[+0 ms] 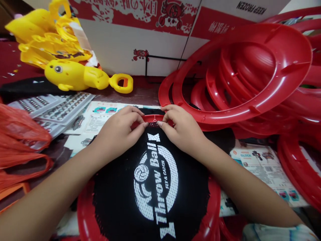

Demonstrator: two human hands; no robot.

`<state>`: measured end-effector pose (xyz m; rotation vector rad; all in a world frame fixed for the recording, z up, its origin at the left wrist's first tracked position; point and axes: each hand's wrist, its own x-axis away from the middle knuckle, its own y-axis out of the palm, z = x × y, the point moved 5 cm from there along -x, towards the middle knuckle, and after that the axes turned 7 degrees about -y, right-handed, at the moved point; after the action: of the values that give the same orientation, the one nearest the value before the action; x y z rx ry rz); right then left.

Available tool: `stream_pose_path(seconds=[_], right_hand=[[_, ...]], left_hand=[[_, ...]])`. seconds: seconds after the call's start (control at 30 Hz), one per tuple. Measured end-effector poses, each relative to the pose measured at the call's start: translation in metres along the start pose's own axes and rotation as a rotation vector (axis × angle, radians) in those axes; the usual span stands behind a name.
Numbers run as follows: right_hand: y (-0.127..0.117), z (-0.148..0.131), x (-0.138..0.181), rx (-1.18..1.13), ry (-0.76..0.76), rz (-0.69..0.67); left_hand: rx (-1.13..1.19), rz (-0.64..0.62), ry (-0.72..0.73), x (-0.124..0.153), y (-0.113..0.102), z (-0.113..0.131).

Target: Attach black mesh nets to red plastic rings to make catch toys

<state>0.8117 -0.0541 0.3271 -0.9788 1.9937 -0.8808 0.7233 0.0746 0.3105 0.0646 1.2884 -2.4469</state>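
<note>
A red plastic ring [212, 214] lies flat in front of me with a black mesh net [117, 187] stretched over it, printed "Throw Ball Fly & Catch" in white. My left hand [120, 129] and my right hand [182, 129] meet at the ring's far edge [153, 118]. Both pinch the net's border against the red rim, thumbs and forefingers pressed together on either side of a small peg.
A leaning stack of red rings [250, 73] fills the right side. Yellow plastic toy parts [72, 75] lie at the back left before a red-and-white carton [140, 43]. Trays of button batteries [62, 108], printed cards [265, 167] and an orange bag [20, 140] surround the ring.
</note>
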Motion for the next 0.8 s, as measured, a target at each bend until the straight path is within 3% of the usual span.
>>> stream_pose_path(seconds=[0.43, 0.8], right_hand=[[0.003, 0.007, -0.002, 0.002, 0.097, -0.006], [0.002, 0.02, -0.004, -0.26, 0.221, 0.015]], left_hand=[[-0.049, 0.031, -0.038, -0.002, 0.004, -0.004], [0.006, -0.047, -0.155, -0.004, 0.008, -0.011]])
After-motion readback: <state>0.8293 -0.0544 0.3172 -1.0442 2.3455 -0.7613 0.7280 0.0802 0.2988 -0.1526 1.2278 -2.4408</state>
